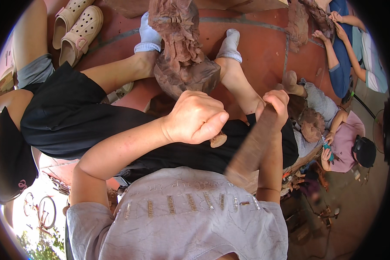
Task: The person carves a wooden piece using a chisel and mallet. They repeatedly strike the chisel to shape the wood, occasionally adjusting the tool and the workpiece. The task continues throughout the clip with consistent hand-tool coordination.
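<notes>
A reddish-brown wood carving [177, 39] with deep folds stands between my lower legs, its darker rough base [188, 78] closest to me. My left hand [195, 117] is closed in a fist just in front of that base. From it pokes the round wooden butt of a chisel [218, 140]; the hand hides the blade, so I cannot tell whether it touches the wood. My right hand [275, 103] grips a long wooden mallet [251, 149], bar-shaped and smeared by motion. The mallet's broad end hangs toward my shirt, to the right of the chisel butt and apart from it.
Beige clogs [80, 34] lie on the red tiled floor [255, 52] at far left. Another person's black-clad leg [6, 151] is close on my left. At right, a person in pink [346, 143] holds a tool to a carving [312, 125]; another [372, 60] handles wood behind.
</notes>
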A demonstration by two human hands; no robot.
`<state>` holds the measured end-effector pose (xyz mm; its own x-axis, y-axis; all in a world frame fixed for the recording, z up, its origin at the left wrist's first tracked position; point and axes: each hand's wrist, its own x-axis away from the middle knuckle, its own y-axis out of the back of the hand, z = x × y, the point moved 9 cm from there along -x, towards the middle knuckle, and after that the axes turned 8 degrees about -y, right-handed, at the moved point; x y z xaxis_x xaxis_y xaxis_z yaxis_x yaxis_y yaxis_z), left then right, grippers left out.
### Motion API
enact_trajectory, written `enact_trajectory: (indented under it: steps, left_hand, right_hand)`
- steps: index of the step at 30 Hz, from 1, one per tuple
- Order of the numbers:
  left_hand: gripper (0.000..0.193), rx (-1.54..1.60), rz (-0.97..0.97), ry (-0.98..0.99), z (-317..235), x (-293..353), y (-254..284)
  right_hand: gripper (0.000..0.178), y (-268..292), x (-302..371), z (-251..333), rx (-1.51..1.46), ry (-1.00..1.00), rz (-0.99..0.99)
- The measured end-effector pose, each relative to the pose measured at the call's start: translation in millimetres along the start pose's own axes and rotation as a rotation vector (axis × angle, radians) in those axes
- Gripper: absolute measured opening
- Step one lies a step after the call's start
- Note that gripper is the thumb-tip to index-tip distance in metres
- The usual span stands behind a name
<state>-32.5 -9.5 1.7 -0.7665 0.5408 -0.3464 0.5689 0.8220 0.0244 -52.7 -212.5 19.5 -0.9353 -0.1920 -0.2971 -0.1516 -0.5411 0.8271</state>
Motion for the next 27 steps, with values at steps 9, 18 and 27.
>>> enact_trajectory:
  steps: [9, 18, 27]
  left_hand:
    - [0.036, -0.106, 0.067, -0.006, 9.8, 6.2, 0.3]
    - [0.042, -0.199, 0.337, -0.044, -31.2, 10.6, -50.0]
    - [0.026, -0.317, 0.248, -0.149, -7.8, -22.0, -57.0]
  right_hand:
    - [0.041, -1.8, -5.2, 7.1, 0.08, -0.004, 0.029]
    - [0.042, 4.2, 5.9, -20.2, -0.09, -0.252, -0.014]
    - [0.043, 4.4, 17.4, -41.0, -0.28, -0.372, -0.077]
